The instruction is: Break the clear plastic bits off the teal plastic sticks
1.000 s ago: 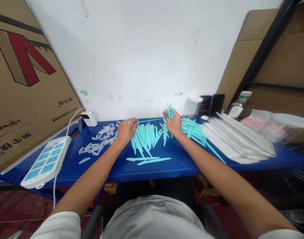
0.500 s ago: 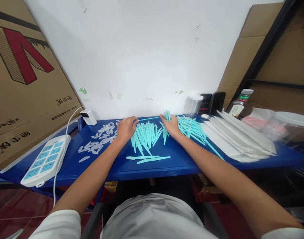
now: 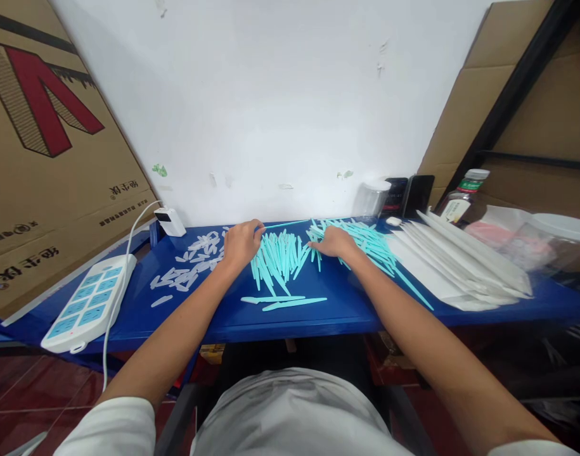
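Note:
A heap of thin turquoise plastic sticks (image 3: pixel 279 256) lies in the middle of a blue table (image 3: pixel 223 316). A second heap of turquoise sticks (image 3: pixel 370 244) spreads to the right of it. My left hand (image 3: pixel 241 244) rests at the left edge of the middle heap, fingers curled and pinching one long turquoise stick (image 3: pixel 284 224) that points right. My right hand (image 3: pixel 335 242) lies palm down between the two heaps, fingers flat on the sticks. Two sticks (image 3: pixel 284 302) lie apart near the table's front edge.
Small translucent white pieces (image 3: pixel 189 269) are scattered left of my left hand. A white power strip (image 3: pixel 87 304) and a charger (image 3: pixel 170 223) sit at the far left. Stacked white sleeves (image 3: pixel 461 266), a clear jar (image 3: pixel 373 197), a bottle (image 3: pixel 463 193) and a lidded tub (image 3: pixel 551 244) stand on the right.
My right hand held a bunch of turquoise sticks upright, lowered it and laid the sticks down; it now lies flat on the heap. My left hand has barely moved.

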`<state>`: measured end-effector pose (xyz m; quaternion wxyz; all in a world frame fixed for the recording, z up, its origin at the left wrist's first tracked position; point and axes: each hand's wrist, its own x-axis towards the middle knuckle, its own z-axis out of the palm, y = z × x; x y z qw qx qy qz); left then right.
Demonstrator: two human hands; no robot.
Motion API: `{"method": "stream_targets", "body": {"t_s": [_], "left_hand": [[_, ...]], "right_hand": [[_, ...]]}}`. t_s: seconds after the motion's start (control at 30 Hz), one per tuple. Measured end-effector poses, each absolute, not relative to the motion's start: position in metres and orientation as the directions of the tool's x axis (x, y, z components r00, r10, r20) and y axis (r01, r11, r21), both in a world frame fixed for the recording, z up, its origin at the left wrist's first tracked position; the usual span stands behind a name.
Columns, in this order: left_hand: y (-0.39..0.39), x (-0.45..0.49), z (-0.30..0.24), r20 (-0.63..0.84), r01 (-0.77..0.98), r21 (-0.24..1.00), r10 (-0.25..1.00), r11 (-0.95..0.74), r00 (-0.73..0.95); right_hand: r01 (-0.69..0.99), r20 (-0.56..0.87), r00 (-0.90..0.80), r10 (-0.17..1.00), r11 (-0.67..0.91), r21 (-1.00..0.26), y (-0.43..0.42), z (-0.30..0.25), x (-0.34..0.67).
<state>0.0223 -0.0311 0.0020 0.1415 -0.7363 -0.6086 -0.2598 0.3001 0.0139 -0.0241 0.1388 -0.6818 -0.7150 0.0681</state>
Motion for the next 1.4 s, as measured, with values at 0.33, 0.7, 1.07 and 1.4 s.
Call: {"method": "stream_targets", "body": {"t_s": [0.33, 0.7, 1.07, 1.4], "left_hand": [[-0.031, 0.023, 0.001, 0.553, 0.968, 0.115, 0.824, -0.224, 0.125], [-0.031, 0.022, 0.002, 0.554, 0.972, 0.099, 0.823, -0.213, 0.124], [-0.032, 0.019, 0.005, 0.622, 0.970, 0.200, 0.783, -0.140, -0.015], [-0.032, 0.019, 0.005, 0.617, 0.966, 0.212, 0.787, -0.149, -0.014]], "right_hand": [[0.973, -0.033, -0.100, 0.994, 0.091, -0.214, 0.007, -0.014, 0.297], [0.796, 0.206, -0.425, 0.882, 0.472, -0.378, 0.010, -0.009, 0.303], [0.484, 0.468, -0.211, 0.858, 0.508, -0.713, 0.004, -0.006, 0.293], [0.429, 0.671, 0.079, 0.737, 0.583, -0.690, 0.002, -0.014, 0.279]]}}
